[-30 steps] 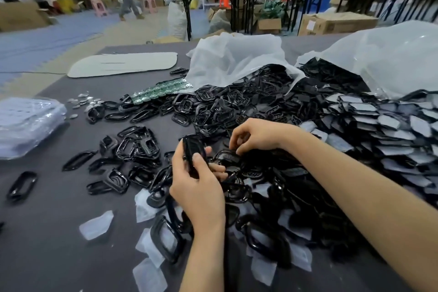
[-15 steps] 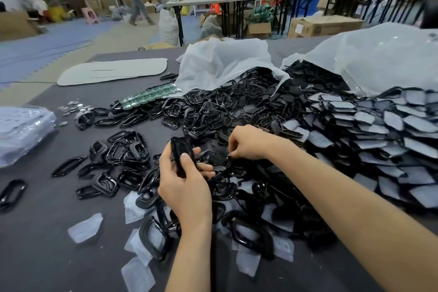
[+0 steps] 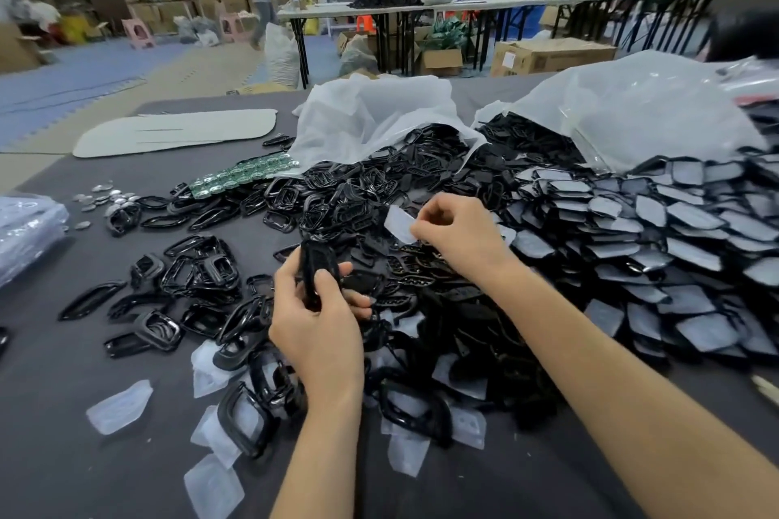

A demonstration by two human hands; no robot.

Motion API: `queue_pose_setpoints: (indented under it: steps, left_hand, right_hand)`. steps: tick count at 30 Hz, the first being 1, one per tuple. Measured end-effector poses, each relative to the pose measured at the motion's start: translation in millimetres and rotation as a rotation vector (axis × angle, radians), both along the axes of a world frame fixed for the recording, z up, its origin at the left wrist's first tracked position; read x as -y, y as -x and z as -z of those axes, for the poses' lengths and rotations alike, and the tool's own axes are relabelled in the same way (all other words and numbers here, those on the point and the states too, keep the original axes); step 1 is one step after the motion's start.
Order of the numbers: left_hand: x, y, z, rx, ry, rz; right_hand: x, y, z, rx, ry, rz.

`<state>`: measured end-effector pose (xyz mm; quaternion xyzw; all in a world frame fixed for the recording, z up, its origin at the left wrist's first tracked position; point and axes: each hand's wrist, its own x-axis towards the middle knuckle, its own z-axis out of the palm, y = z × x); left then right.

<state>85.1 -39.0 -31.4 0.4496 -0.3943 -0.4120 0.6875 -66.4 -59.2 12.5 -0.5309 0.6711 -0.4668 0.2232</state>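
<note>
Gripping of a black part (image 3: 317,271) is performed by the left hand (image 3: 316,329). The part is held upright between the thumb and the curled fingers, above the counter (image 3: 50,455) and close to the centre of the view. A translucent film (image 3: 398,224) is pinched between the thumb and forefinger of the right hand (image 3: 461,238), at 1 o'clock from the left hand. The film is held clear of the part and is not touching it. The two hands are near each other but apart.

A pile (image 3: 379,190) of loose black pieces is spread under and beyond both hands. Covered pieces (image 3: 674,232) are overlapped in rows at 3 o'clock from the right hand. A white bag (image 3: 371,118) is laid open at 12 o'clock of the pile, and a second bag (image 3: 632,110) at 1 o'clock. A green strip (image 3: 240,177) is located at 11 o'clock from the left hand, with a pale board (image 3: 173,133) beyond it. Loose films (image 3: 120,407) are scattered at 7 o'clock. A clear packet (image 3: 25,232) is seen at 9 o'clock, at the frame edge.
</note>
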Motion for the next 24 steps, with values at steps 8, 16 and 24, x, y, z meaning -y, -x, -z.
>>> queue_pose_setpoints:
  steps: [8, 16, 24]
  left_hand:
    - [-62.7, 61.9, -0.3, -0.199, -0.140, 0.414]
    - [-92.0, 84.2, 8.9, -0.157, -0.288, 0.648]
    - [-89.8, 81.0, 10.8, -0.226, -0.316, 0.710]
  right_hand:
    - [-112.8, 30.5, 21.9, 0.589, 0.129, 0.067]
    - [-137.8, 49.8, 44.6, 0.698, 0.167, 0.115]
    - [-140.0, 55.2, 42.0, 0.866, 0.197, 0.138]
